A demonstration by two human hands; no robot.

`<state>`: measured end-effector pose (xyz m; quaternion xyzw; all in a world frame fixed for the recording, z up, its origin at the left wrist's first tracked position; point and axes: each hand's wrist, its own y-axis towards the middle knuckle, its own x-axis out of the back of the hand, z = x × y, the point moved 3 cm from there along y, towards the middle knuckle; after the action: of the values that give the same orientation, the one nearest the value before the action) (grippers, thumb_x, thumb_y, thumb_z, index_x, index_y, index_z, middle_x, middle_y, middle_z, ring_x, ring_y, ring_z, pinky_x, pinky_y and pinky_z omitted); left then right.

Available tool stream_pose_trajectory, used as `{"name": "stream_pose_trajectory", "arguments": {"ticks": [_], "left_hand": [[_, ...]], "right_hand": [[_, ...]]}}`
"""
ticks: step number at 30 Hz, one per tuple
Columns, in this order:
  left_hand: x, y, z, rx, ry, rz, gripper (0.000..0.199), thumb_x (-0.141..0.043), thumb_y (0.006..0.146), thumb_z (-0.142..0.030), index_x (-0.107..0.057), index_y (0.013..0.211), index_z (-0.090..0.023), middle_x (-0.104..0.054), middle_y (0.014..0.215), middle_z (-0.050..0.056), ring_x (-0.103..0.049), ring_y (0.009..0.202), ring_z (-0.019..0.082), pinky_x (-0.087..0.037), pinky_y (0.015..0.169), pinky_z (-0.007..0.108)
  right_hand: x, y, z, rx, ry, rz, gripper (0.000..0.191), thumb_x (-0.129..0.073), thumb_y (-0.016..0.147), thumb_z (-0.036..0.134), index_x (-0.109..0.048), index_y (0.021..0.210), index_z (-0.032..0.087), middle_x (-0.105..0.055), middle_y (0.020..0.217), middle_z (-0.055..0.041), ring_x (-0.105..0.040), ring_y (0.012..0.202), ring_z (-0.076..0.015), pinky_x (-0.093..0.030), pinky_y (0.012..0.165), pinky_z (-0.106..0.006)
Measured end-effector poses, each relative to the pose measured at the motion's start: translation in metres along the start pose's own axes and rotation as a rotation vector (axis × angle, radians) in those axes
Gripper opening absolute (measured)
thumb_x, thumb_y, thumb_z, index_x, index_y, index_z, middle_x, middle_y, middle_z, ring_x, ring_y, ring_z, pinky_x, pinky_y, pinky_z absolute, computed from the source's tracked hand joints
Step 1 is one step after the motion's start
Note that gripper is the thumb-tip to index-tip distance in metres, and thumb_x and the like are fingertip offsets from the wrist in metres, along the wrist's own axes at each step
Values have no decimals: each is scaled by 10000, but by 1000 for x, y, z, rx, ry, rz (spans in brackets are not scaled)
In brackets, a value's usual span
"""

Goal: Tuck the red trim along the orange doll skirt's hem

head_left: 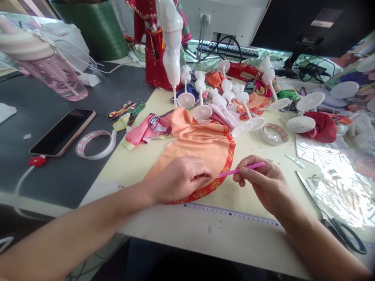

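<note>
Right hand (268, 181): fingers closed on pink stick (228, 173), thumb on top, pinched around mid-shaft. Left hand (180, 177): lies on orange cloth (202, 148), fingers curled and bunched; can't tell if they pinch anything, undersides hidden.

Key relation: stick's long axis runs right to left, slightly down toward the wearer, from right fingers to left fingertips. Its tip sits over red patterned trim (230, 158), just beside left fingertips, so left hand is nearer the tip. Tip touching cloth or fingers: too small to tell.

Cloth spread on cream surface (254, 203), mostly beyond and under left hand, trim curving along its right and near edge. Ruler (231, 213) just on the near side. Scissors (328, 222) to the right of right forearm.
</note>
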<state>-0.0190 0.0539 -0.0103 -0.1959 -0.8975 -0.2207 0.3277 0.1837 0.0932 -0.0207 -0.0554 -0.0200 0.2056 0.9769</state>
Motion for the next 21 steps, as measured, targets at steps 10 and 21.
{"name": "stream_pose_trajectory", "arguments": {"ticks": [10, 21], "left_hand": [[0, -3, 6, 199, -97, -47, 120, -546, 842, -158, -649, 781, -148, -643, 741, 8, -573, 688, 114, -440, 619, 241], [1, 0, 11, 351, -343, -71, 130, -570, 850, -218, -685, 848, -158, -691, 808, 13, -621, 755, 128, -498, 659, 236]], "right_hand": [[2, -3, 2, 82, -73, -95, 120, -667, 783, 308, -632, 743, 200, -625, 617, -10, -563, 571, -137, -484, 544, -288], [-1, -14, 4, 247, -193, -109, 9, -661, 802, 285, -665, 810, 283, -656, 681, -11, -594, 590, -172, -524, 523, -330]]}}
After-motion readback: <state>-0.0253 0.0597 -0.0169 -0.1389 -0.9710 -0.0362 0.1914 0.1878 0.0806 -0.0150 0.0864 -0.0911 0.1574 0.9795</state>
